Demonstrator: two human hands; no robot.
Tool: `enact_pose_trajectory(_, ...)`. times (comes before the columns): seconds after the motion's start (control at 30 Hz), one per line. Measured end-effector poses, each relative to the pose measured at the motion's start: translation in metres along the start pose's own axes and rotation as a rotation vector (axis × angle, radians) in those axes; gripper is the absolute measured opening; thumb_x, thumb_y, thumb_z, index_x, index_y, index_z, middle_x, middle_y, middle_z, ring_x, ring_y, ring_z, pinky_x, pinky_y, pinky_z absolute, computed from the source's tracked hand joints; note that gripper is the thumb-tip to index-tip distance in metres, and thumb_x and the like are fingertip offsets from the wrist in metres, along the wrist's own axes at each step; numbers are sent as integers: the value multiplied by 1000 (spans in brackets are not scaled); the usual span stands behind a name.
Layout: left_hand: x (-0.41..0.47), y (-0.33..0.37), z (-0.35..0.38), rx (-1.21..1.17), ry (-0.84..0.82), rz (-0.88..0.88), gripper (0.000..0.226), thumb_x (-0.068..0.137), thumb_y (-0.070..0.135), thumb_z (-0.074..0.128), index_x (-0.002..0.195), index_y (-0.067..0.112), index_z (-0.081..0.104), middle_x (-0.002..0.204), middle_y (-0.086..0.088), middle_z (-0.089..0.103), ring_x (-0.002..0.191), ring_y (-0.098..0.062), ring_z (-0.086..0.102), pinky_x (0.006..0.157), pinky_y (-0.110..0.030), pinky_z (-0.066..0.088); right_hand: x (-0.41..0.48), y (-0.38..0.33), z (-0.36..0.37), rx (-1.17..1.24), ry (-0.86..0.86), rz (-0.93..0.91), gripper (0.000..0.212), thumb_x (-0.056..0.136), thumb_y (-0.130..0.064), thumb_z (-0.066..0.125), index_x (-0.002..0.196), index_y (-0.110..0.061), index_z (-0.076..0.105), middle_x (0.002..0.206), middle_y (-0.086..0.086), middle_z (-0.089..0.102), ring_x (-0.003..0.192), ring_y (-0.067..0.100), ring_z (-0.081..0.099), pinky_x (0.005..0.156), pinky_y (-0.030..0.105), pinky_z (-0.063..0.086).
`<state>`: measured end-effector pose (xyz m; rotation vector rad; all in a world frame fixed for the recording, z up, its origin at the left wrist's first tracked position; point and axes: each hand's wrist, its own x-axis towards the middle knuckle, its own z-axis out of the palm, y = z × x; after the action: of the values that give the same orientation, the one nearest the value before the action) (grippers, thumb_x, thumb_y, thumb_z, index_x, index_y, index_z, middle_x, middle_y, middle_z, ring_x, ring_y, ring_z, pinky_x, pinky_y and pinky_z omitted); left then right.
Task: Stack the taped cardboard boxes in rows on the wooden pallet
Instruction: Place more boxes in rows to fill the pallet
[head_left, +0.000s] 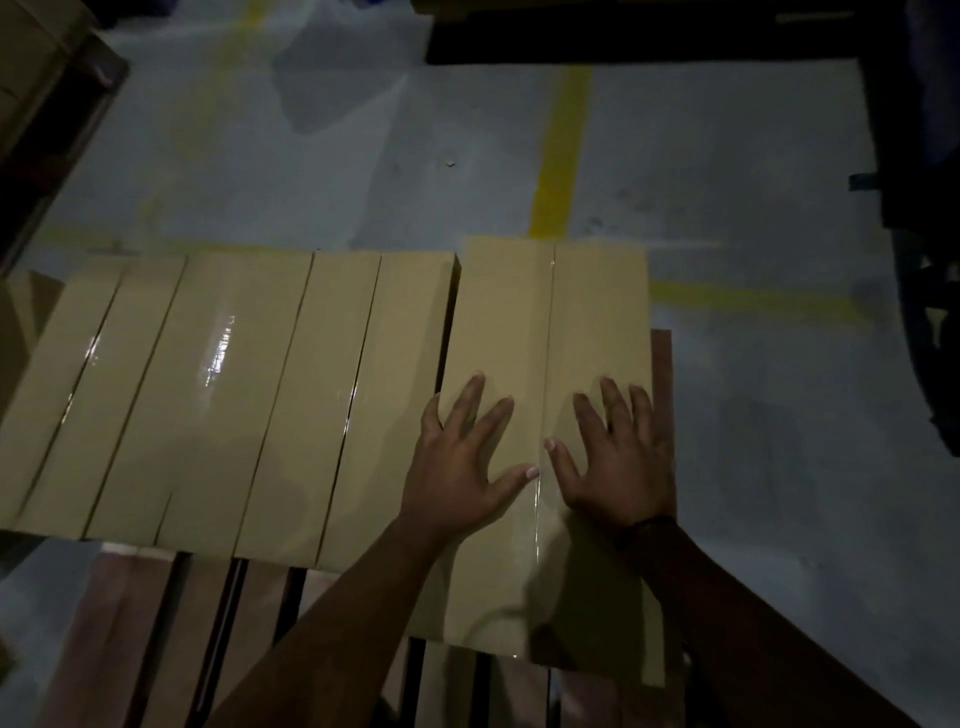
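A row of taped cardboard boxes (249, 395) lies across the wooden pallet (130, 623), their tops shiny with clear tape. At the right end of the row a further taped box (545, 312) sits slightly higher and further forward than the others. My left hand (462, 462) lies flat on its top with fingers spread, near its left edge. My right hand (618, 457) lies flat beside it, on the other side of the tape seam, its fingers close to the box's right edge. Both forearms reach in from the bottom.
Bare pallet slats (467, 691) show in front of the boxes. Grey floor with yellow lines (561, 150) lies beyond. More cardboard boxes (31, 62) stand at the upper left, and dark equipment (919, 208) fills the right edge.
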<state>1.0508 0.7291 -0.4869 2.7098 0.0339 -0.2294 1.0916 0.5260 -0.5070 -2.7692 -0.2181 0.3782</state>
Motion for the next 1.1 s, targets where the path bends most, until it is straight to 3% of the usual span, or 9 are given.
enact_pose_trajectory(0.13, 8, -24, 7, -33, -2, 9, 86, 81, 82, 55, 155, 42, 36, 171, 13, 1, 154, -36, 5, 122, -56, 19, 13, -11, 15, -7, -10, -10, 71, 93, -67, 34, 154, -31, 37, 169, 2, 14, 155, 31, 3, 110, 60, 30)
enact_pose_trajectory(0.27, 19, -48, 13, -99, -123, -17, 89, 80, 80, 59, 156, 46, 30, 169, 16, -10, 154, -35, -5, 118, -60, 23, 22, -15, 36, -2, -50, -3, 72, 93, -67, 31, 156, -31, 32, 170, 3, 5, 155, 33, -4, 111, 63, 27)
enact_pose_trajectory(0.4, 27, -65, 22, -39, -266, -51, 90, 86, 69, 64, 160, 41, 21, 170, 8, -16, 154, -32, -12, 118, -59, 24, 32, -6, 53, -68, -271, -73, 73, 100, -61, 34, 161, -35, 5, 165, 1, -29, 150, 33, -28, 117, 63, 17)
enact_pose_trajectory(0.5, 17, -72, 27, 35, -351, -87, 93, 88, 64, 64, 162, 39, 13, 169, 4, -19, 154, -34, -15, 123, -59, 20, 30, 1, 58, -63, -307, -110, 75, 101, -58, 36, 161, -35, -3, 161, 0, -37, 147, 31, -35, 118, 63, 12)
enact_pose_trajectory(0.7, -35, -77, 31, 170, -455, -78, 117, 82, 65, 70, 159, 42, -15, 161, 3, -40, 152, -28, -28, 124, -49, 12, 11, 3, 63, -98, -295, -110, 78, 100, -59, 37, 161, -33, -3, 162, 6, -36, 148, 35, -33, 119, 61, 11)
enact_pose_trajectory(0.8, -61, -76, 32, 195, -475, -77, 127, 76, 68, 74, 158, 41, -21, 159, 2, -44, 150, -27, -32, 123, -50, 16, -13, 1, 76, -111, -289, -118, 82, 96, -65, 35, 161, -30, 0, 163, 8, -33, 148, 38, -30, 115, 67, 17)
enact_pose_trajectory(0.9, -81, -73, 33, 232, -519, -70, 138, 70, 66, 81, 157, 38, -23, 158, -1, -46, 150, -29, -33, 122, -51, 17, -44, 1, 89, -145, -273, -143, 89, 88, -74, 28, 162, -26, 12, 167, 13, -18, 151, 44, -18, 106, 71, 29)
enact_pose_trajectory(1.0, -95, -74, 36, 284, -525, -45, 147, 67, 54, 89, 157, 36, -25, 158, -7, -45, 149, -33, -33, 121, -49, 20, -74, 4, 97, -163, -242, -202, 94, 83, -74, 45, 159, -21, 28, 168, 20, 1, 152, 49, 0, 95, 68, 41)
enact_pose_trajectory(1.1, -104, -75, 44, 361, -456, -16, 142, 76, 22, 87, 155, 34, -30, 157, -14, -44, 150, -35, -31, 116, -41, 40, -96, 7, 100, -192, -229, -261, 106, 75, -85, 45, 157, -19, 33, 167, 22, 8, 151, 51, 8, 91, 64, 42)
